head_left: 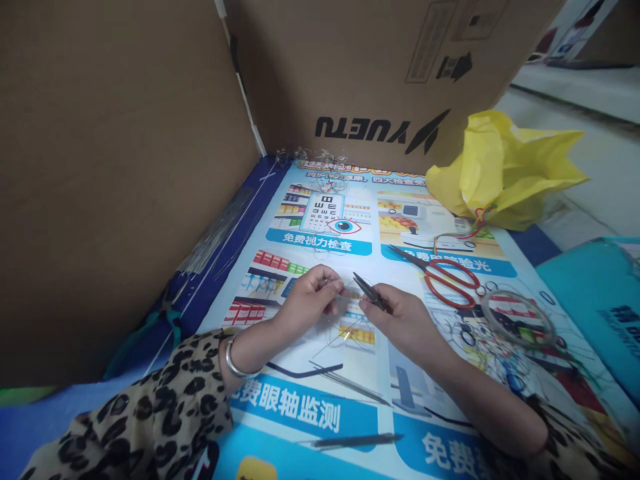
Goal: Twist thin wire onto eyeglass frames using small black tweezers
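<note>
Left hand has thumb and forefinger pressed together, apparently pinching thin wire; exact grip too fine to confirm. Right hand is curled round dark-tipped pliers, tips pointing to 11 o'clock; can't tell whether they bite the wire. The wire sits between the hands, loops hanging just below, over the printed sheet. Progress, my read: this piece is partway shaped, loops present, no finished form readable. Looped wire clusters at 12 o'clock, by the cardboard, look already worked. Straight strands at 6 o'clock, a dark bundle beyond them nearer the body, and pale strands at 10 look unworked, so plenty seems left. Wire coil at 3 o'clock, red-handled scissors nearer at 3, yellow bag at 2, teal-handled pliers at 9; none of these held.
</note>
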Motion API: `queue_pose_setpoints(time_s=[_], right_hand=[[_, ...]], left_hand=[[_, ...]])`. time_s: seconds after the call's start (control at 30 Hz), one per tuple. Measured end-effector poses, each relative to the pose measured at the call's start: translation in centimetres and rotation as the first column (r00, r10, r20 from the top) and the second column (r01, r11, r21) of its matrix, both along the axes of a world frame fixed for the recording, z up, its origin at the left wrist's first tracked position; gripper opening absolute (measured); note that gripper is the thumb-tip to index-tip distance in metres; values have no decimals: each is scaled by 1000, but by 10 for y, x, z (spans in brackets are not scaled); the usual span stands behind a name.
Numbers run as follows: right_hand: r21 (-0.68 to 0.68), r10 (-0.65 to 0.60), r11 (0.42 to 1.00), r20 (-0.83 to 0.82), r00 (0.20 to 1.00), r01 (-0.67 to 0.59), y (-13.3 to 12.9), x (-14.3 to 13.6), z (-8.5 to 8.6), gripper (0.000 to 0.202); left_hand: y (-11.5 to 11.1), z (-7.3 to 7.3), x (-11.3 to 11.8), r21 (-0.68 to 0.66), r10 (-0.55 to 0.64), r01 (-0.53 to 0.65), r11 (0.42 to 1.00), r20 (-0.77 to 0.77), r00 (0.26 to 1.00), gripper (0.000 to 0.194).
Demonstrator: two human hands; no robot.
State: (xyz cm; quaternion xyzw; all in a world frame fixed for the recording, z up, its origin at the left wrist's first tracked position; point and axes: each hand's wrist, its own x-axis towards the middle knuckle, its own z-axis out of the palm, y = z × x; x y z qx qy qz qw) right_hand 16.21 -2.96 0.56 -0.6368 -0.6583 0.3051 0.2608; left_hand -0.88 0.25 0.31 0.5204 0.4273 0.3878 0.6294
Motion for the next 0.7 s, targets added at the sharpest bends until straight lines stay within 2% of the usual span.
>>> queue_pose_setpoints(time_s=[0.33,0.47,0.7], right_hand=[[-32,-18,999,-40,999,17,3,3,0,25],[-47,-30,999,-41,999,28,3,3,2,24],[-43,-15,999,-38,999,14,2,2,1,25]], left_hand=[[1,2,-7,-8,-116,117,993,63,991,23],[2,1,-7,-26,-105,108,994,92,990,23],[4,-2,-7,-7,-67,68,998,36,997,21]])
